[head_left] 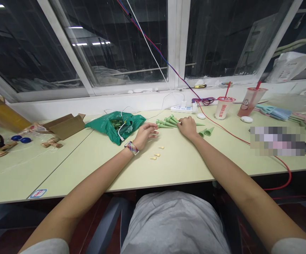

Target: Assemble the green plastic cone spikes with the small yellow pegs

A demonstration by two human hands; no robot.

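My left hand (145, 134) rests on the pale green table (94, 165) with its fingers stretched toward a heap of green cone-shaped spikes (166, 122); it holds nothing. A colourful watch band circles that wrist. My right hand (187, 127) lies curled at the right edge of the heap, fingers closed against one green spike. Two more green cones (206, 132) lie just right of that hand. Three small yellow pegs (156, 153) sit on the table below my left hand.
A green plastic bag (110, 124) with parts and a white cable lies left of my hands. An open cardboard box (64, 125), wooden pieces and blue caps are far left. Two drink cups (223, 107), a power strip (183, 108) and a red cable (282, 162) are right.
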